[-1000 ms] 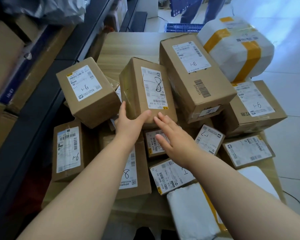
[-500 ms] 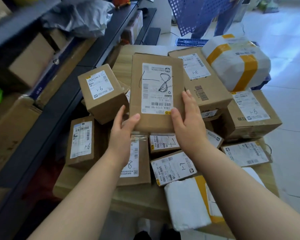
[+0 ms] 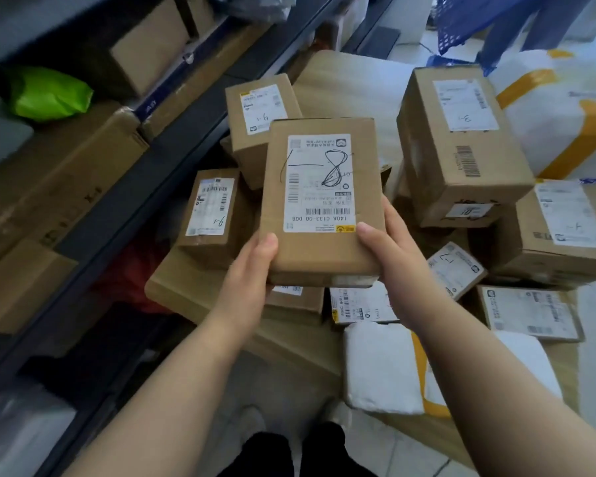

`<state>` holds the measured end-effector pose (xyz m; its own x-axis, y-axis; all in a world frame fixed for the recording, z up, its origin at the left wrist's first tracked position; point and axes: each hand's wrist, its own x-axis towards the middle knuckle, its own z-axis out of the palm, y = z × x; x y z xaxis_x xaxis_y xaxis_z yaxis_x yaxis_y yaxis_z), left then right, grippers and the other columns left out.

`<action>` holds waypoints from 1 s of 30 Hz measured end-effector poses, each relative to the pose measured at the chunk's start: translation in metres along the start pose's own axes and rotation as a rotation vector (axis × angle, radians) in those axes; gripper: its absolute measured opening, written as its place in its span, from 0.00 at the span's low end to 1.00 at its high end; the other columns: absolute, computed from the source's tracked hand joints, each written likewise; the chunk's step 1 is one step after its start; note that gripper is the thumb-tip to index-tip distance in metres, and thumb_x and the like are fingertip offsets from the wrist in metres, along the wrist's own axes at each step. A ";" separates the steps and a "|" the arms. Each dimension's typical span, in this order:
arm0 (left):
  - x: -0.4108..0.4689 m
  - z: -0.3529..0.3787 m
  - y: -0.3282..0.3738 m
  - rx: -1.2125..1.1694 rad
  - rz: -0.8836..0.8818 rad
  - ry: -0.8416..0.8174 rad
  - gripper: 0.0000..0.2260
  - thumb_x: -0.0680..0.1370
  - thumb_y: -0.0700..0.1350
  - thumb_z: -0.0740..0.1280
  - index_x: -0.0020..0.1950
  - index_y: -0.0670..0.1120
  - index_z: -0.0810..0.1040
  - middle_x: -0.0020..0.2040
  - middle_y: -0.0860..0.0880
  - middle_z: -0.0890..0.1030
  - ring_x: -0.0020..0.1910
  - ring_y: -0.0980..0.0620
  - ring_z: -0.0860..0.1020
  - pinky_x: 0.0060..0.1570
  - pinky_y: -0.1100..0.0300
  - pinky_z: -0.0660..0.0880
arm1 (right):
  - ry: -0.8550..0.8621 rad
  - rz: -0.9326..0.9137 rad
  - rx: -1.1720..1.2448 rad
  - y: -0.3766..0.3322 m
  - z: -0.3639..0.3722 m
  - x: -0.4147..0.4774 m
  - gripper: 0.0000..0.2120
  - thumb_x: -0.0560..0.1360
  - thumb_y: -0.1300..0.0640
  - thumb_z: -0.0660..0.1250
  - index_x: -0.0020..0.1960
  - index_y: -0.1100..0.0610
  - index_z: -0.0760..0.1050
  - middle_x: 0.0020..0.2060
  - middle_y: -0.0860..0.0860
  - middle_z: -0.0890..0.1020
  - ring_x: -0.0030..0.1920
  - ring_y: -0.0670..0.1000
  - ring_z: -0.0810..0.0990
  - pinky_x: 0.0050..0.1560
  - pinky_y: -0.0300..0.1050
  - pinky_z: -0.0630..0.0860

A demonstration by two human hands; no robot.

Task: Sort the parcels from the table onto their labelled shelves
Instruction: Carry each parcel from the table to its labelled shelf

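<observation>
A brown cardboard parcel (image 3: 320,187) with a white label hand-marked "8" is held up above the table, its label facing me. My left hand (image 3: 252,266) grips its lower left corner, thumb on the front face. My right hand (image 3: 389,249) grips its lower right corner, thumb over the label's edge. On the wooden table (image 3: 344,80) below lie several more labelled parcels, among them two marked "9-1" (image 3: 258,111) (image 3: 214,208) and a tall box (image 3: 461,132).
Dark metal shelves (image 3: 145,160) run along the left, holding cardboard boxes and a green bag (image 3: 49,94). A large white parcel with yellow tape (image 3: 558,108) sits at the table's far right. A white padded parcel (image 3: 382,366) lies at the near edge. A person's legs stand beyond the table.
Both hands closed round the "8" parcel and lifted it off the pile toward me. The view has swung left toward the shelves.
</observation>
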<state>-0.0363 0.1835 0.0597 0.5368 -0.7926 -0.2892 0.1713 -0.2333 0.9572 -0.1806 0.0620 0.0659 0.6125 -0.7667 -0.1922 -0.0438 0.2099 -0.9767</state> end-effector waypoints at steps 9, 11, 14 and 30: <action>-0.080 -0.078 -0.016 0.045 0.050 0.114 0.27 0.71 0.69 0.55 0.65 0.60 0.73 0.64 0.60 0.77 0.66 0.61 0.72 0.70 0.51 0.65 | -0.106 0.019 -0.033 0.006 0.082 -0.052 0.31 0.67 0.45 0.66 0.69 0.47 0.62 0.62 0.44 0.76 0.58 0.43 0.78 0.57 0.43 0.74; -0.107 -0.106 -0.023 0.046 0.043 0.158 0.27 0.70 0.71 0.56 0.65 0.61 0.72 0.64 0.61 0.76 0.66 0.62 0.71 0.70 0.50 0.65 | -0.155 0.019 -0.061 0.009 0.110 -0.067 0.32 0.67 0.44 0.66 0.69 0.46 0.63 0.62 0.44 0.76 0.58 0.43 0.78 0.56 0.42 0.73; -0.158 -0.154 -0.039 0.070 0.031 0.202 0.29 0.69 0.73 0.54 0.69 0.67 0.66 0.65 0.67 0.73 0.66 0.65 0.70 0.70 0.51 0.65 | -0.236 0.051 -0.087 0.020 0.162 -0.098 0.32 0.66 0.41 0.66 0.68 0.44 0.63 0.62 0.43 0.76 0.57 0.44 0.78 0.56 0.46 0.73; -0.496 -0.333 -0.134 -0.079 -0.114 1.025 0.29 0.70 0.66 0.56 0.69 0.60 0.71 0.63 0.65 0.76 0.63 0.68 0.71 0.65 0.65 0.64 | -0.921 0.283 -0.291 0.115 0.454 -0.310 0.18 0.76 0.51 0.65 0.63 0.51 0.64 0.55 0.45 0.77 0.53 0.42 0.77 0.52 0.40 0.73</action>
<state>-0.0502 0.7955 0.0715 0.9536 0.1009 -0.2837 0.2991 -0.2098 0.9309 -0.0167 0.5992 0.0559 0.9160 0.0816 -0.3928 -0.3980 0.0607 -0.9154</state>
